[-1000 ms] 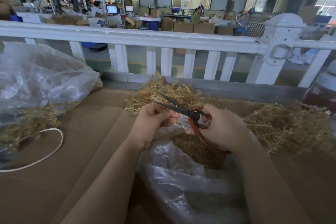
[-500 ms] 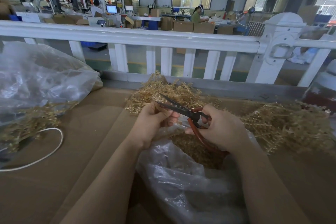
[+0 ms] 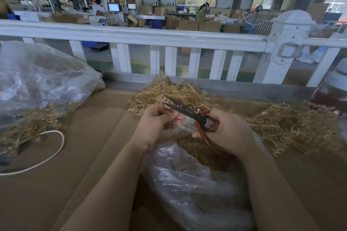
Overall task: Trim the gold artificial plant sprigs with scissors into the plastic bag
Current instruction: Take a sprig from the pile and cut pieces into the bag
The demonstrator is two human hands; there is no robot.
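The left hand [image 3: 156, 124] pinches a gold sprig [image 3: 165, 111] over the open plastic bag [image 3: 189, 180]. The right hand [image 3: 228, 131] grips the scissors [image 3: 187, 111], blades parted around the sprig, above the worktop [image 3: 90, 155].

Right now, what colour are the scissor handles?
Reddish-brown, on the scissors in the right hand; head view.

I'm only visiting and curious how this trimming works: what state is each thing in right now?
Scissors: blades open, gripped by the right hand.
Sprig: pinched in the left hand, at the blades.
Plastic bag: open under the hands, gold trimmings inside.
Sprig pile: loose on the table.
Second bag: lying at left, sprigs inside.
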